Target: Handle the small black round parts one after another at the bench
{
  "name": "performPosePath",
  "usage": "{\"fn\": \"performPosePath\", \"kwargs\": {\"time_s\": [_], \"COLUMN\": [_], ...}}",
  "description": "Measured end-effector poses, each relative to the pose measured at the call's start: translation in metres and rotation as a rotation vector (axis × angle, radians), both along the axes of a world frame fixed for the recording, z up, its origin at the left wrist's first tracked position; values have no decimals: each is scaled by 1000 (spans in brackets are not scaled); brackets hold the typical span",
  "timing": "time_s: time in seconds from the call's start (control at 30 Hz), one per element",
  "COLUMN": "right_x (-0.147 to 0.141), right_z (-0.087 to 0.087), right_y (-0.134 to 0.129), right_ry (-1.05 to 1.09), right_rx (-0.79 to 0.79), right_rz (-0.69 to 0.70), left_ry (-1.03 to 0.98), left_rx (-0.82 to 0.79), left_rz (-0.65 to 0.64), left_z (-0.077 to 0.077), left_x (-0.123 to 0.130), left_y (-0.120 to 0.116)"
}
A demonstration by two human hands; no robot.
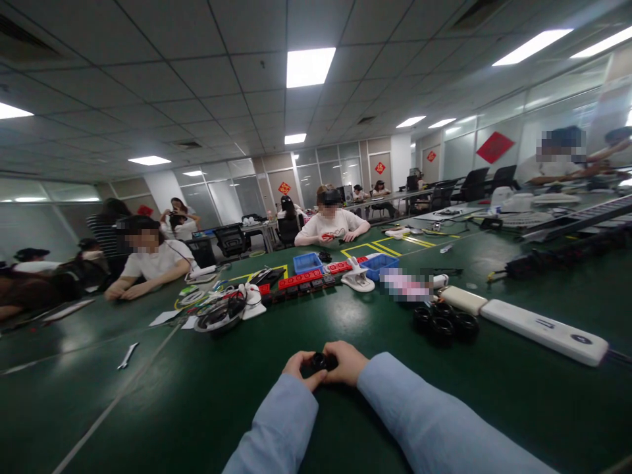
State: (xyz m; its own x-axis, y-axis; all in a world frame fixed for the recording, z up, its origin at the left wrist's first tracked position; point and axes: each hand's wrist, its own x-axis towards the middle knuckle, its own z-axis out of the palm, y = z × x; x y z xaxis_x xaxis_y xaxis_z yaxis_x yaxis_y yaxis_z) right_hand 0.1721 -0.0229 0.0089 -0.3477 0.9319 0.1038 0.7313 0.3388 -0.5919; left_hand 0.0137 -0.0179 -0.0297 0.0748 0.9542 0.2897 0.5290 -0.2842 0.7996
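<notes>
In front of me, low over the green table (207, 395), both hands close around a small black round part (320, 360). Its top looks ring-like, but fingers cover most of it and its exact kind does not show. My left hand (299, 367) grips it from the left, thumb along the near side. From the right, my right hand (347, 362) wraps its other side, fingertips near those of the left. Several similar black round parts (442, 328) stand in a cluster farther off to the right.
A long white device (543, 329) lies right of the cluster. Across the table are red power strips (301, 279), blue trays (307, 263), a white clamp-like stand (358, 280) and a dish of cables (220, 319). A wrench (128, 355) lies left. Co-workers (332, 224) sit opposite.
</notes>
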Motion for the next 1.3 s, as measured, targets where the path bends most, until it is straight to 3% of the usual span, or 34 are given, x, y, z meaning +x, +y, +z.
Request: {"fn": "performPosePath", "kwargs": {"time_s": [0.23, 0.47, 0.73, 1.0, 1.3], "right_x": [-10, -12, 2, 12, 6], "right_z": [6, 4, 9, 1, -4], "right_y": [-8, -8, -2, 10, 7], "right_ry": [-141, -176, -42, 100, 27], "right_rx": [111, 166, 56, -126, -73], "right_rz": [-86, -32, 145, 276, 107], "left_ry": [55, 32, 14, 3, 75], "left_rx": [25, 64, 54, 54, 26], "left_rz": [136, 52, -66, -121, -57], "left_z": [5, 1, -3, -1, 5], "left_x": [5, 2, 0, -3, 0], "left_y": [-4, -1, 0, -1, -5]}}
